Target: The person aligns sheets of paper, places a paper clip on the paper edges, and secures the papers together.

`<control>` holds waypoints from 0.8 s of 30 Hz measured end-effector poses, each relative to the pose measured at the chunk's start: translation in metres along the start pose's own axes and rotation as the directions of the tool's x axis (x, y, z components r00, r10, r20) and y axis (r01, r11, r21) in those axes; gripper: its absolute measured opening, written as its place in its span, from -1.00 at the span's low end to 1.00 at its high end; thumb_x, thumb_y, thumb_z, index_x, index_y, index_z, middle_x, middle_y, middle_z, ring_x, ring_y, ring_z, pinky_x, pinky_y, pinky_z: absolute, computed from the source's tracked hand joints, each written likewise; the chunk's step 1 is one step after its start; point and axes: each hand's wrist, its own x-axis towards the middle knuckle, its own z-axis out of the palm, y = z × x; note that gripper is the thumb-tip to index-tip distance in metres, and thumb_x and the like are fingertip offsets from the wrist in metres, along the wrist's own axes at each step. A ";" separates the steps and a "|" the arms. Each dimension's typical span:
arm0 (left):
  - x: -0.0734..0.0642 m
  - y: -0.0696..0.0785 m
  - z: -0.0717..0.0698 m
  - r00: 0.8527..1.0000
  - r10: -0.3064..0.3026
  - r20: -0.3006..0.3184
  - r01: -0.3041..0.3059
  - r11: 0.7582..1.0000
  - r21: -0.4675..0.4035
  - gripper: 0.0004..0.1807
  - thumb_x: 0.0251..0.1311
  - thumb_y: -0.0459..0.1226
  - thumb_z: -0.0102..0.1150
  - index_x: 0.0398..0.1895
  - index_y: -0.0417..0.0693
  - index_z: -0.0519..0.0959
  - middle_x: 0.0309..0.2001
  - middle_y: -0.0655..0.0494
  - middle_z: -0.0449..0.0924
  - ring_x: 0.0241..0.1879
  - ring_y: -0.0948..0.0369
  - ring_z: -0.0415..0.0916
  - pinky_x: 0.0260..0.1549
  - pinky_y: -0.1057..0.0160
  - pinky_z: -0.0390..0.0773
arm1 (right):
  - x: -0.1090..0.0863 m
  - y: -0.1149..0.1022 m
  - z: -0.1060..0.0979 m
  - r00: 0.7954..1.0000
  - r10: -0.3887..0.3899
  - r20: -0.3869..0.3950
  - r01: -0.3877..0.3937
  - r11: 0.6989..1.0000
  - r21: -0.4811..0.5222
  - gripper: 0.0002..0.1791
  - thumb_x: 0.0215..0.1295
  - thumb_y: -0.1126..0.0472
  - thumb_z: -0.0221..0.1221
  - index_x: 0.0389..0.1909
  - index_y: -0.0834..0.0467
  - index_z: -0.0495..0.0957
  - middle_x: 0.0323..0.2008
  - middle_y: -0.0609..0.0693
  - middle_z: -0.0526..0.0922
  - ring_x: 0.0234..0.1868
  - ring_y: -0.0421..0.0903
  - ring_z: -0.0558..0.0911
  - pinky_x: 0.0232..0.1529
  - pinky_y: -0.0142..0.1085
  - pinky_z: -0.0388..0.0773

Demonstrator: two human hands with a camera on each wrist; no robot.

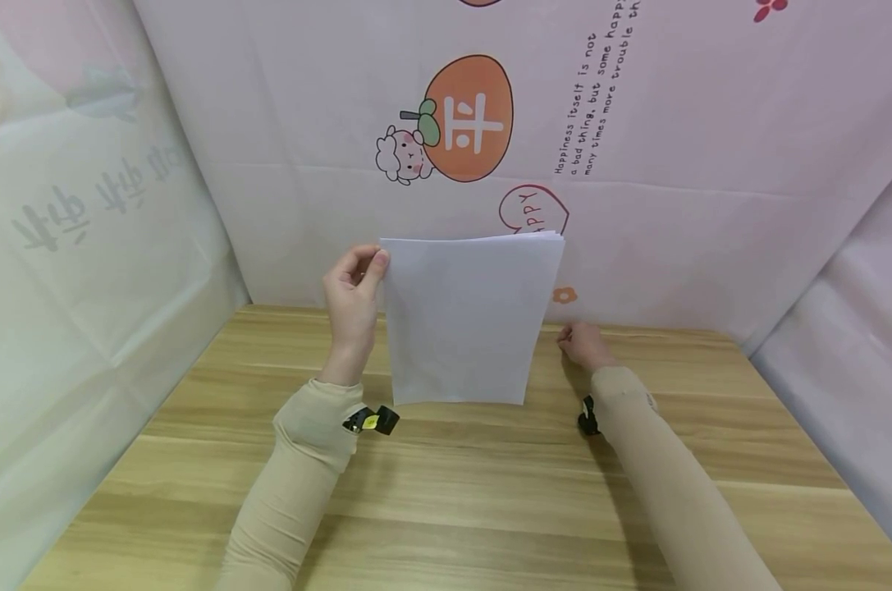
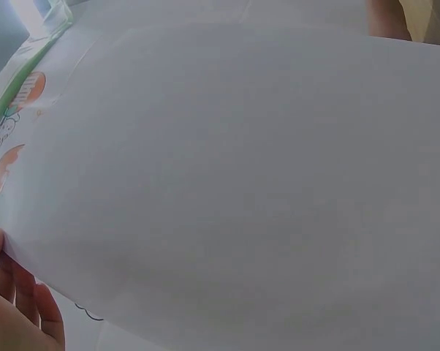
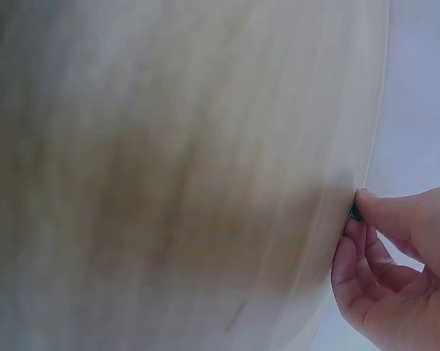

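Several white paper sheets (image 1: 468,324), slightly fanned at the top right corner, hang upright over the table. My left hand (image 1: 353,300) pinches them at the upper left corner, thumb in front. In the left wrist view, the paper (image 2: 227,183) fills most of the picture, with the left hand (image 2: 19,307) at its edge. My right hand (image 1: 584,343) is low over the back of the table, right of the paper. Its thumb and fingertips pinch a small dark green object (image 3: 355,212) in the right wrist view; its kind cannot be told.
The wood-grain table (image 1: 460,484) meets a printed white cloth (image 1: 674,246) at its back edge. More white cloth (image 1: 84,287) hangs along the left side, and another panel (image 1: 852,353) along the right. Dark straps with small devices (image 1: 375,420) sit at both wrists.
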 end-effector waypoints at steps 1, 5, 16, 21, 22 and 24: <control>0.000 0.000 0.000 1.000 0.001 -0.001 -0.001 1.000 0.000 -0.72 0.19 -0.25 0.24 -0.26 -0.37 0.58 -0.40 0.28 0.54 -0.35 0.29 0.43 -0.31 0.42 0.44 | 0.000 0.000 0.000 1.000 -0.002 -0.004 0.002 1.000 0.000 -0.85 0.27 0.36 0.11 -0.24 0.39 0.54 -0.23 0.29 0.60 -0.26 0.07 0.53 -0.17 -0.10 0.49; -0.001 0.001 0.000 1.000 0.000 -0.002 0.000 1.000 0.006 -0.74 0.19 -0.24 0.23 -0.27 -0.34 0.58 -0.39 0.24 0.54 -0.35 0.28 0.43 -0.31 0.41 0.45 | 0.000 0.002 -0.001 1.000 -0.005 -0.011 0.005 1.000 0.003 -0.81 0.24 0.36 0.09 -0.24 0.42 0.56 -0.22 0.31 0.61 -0.33 0.03 0.52 -0.23 -0.16 0.49; -0.001 0.001 0.000 1.000 -0.015 0.000 0.015 1.000 0.008 -0.76 0.19 -0.24 0.23 -0.27 -0.31 0.59 -0.36 0.21 0.55 -0.33 0.27 0.44 -0.28 0.41 0.47 | -0.005 0.005 -0.004 0.999 0.012 -0.034 -0.011 0.999 0.046 -0.84 0.25 0.35 0.08 -0.24 0.39 0.48 -0.30 0.26 0.56 -0.33 0.04 0.50 -0.31 -0.19 0.47; -0.001 0.000 0.000 1.000 -0.008 0.002 0.008 1.000 0.008 -0.74 0.19 -0.24 0.23 -0.25 -0.34 0.58 -0.36 0.23 0.54 -0.33 0.27 0.44 -0.28 0.41 0.47 | -0.008 0.008 -0.004 0.998 -0.008 -0.060 0.013 0.997 0.076 -0.79 0.27 0.35 0.09 -0.16 0.43 0.48 -0.23 0.31 0.56 -0.27 0.10 0.53 -0.25 -0.14 0.49; -0.001 0.000 0.000 1.000 -0.007 0.002 0.007 1.000 0.007 -0.73 0.20 -0.24 0.23 -0.25 -0.34 0.58 -0.36 0.23 0.54 -0.33 0.27 0.44 -0.28 0.41 0.47 | -0.008 0.009 -0.004 0.998 -0.010 -0.064 0.015 0.997 0.082 -0.79 0.27 0.35 0.09 -0.16 0.43 0.48 -0.23 0.32 0.56 -0.26 0.11 0.53 -0.24 -0.13 0.49; -0.001 0.000 0.000 1.000 -0.006 0.004 0.006 1.000 0.007 -0.74 0.20 -0.23 0.22 -0.26 -0.32 0.58 -0.36 0.23 0.54 -0.32 0.27 0.44 -0.27 0.41 0.47 | -0.008 0.011 -0.004 0.998 -0.013 -0.069 0.019 0.996 0.085 -0.79 0.28 0.34 0.09 -0.15 0.43 0.49 -0.23 0.32 0.57 -0.25 0.12 0.54 -0.24 -0.13 0.50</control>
